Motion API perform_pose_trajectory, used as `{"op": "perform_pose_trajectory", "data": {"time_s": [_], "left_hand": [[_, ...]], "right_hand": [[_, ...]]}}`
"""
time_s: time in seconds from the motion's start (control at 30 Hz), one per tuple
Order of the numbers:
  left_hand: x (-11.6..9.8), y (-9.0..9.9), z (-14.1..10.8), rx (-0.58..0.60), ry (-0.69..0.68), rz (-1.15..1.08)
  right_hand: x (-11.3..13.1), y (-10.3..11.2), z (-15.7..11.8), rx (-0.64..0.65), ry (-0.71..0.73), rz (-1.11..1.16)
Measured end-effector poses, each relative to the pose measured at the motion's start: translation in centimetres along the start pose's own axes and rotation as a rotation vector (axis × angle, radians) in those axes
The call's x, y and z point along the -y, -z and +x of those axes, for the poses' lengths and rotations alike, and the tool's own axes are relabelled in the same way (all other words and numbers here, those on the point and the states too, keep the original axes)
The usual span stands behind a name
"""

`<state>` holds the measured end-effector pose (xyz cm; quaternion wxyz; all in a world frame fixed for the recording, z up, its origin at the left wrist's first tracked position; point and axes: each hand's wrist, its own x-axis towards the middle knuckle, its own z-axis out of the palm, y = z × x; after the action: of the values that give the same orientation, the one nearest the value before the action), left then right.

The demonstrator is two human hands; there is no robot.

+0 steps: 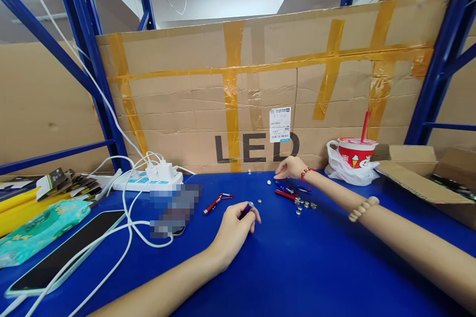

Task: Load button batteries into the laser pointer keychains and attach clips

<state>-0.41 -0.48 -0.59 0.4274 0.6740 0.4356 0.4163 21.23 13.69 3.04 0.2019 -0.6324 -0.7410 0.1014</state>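
Observation:
My left hand (235,230) is closed around a short purple metal tube (246,210), its silvery round end facing up between thumb and fingers. It looks like a keychain flashlight body. Farther back on the right, my right hand (292,167) reaches over the blue tabletop with loosely bent fingers apart; I see nothing in them. A silver button cell (268,182) lies just beside its fingertips. Under and in front of that hand are blue metal tubes (284,187), a red tube (285,194) and several button cells (306,204). One button cell (259,201) sits alone between my hands.
A red keychain flashlight (212,205) with a clip lies left of centre. White cables run from a power strip (126,182) across a phone (70,250). A red cup (357,152) in a plastic bag and an open cardboard box (409,178) stand right. Taped cardboard (178,109) closes the back.

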Motion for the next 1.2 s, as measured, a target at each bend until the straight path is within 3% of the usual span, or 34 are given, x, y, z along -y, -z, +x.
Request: {"op": "perform_pose_trajectory", "data": {"time_s": [0.13,0.27,0.37,0.8,1.0,1.13,1.2], "left_hand": [[0.3,0.1,0.1,-0.021,0.008,-0.091],[0.4,0.0,0.1,-0.098,-0.044,-0.188],[0.4,-0.1,0.1,-0.144,-0.035,-0.262],[0.4,0.0,0.0,-0.177,0.008,-0.129],[0.5,0.1,0.0,-0.13,0.017,-0.081],[0.2,0.2,0.0,-0.13,0.007,-0.06],[0.2,0.2,0.0,-0.119,0.011,-0.066]], "right_hand": [[5.7,0.2,-2.3,0.083,0.286,0.195],[9.7,0.5,-5.2,0.242,0.766,0.555],[10.7,0.9,-6.6,0.282,0.85,0.608],[10.8,1.5,-7.2,0.378,0.894,0.422],[10.7,1.5,-7.2,0.396,0.915,0.35],[9.3,1.6,-5.4,0.283,0.735,0.46],[7.8,1.5,-3.9,0.082,0.577,0.283]]}}
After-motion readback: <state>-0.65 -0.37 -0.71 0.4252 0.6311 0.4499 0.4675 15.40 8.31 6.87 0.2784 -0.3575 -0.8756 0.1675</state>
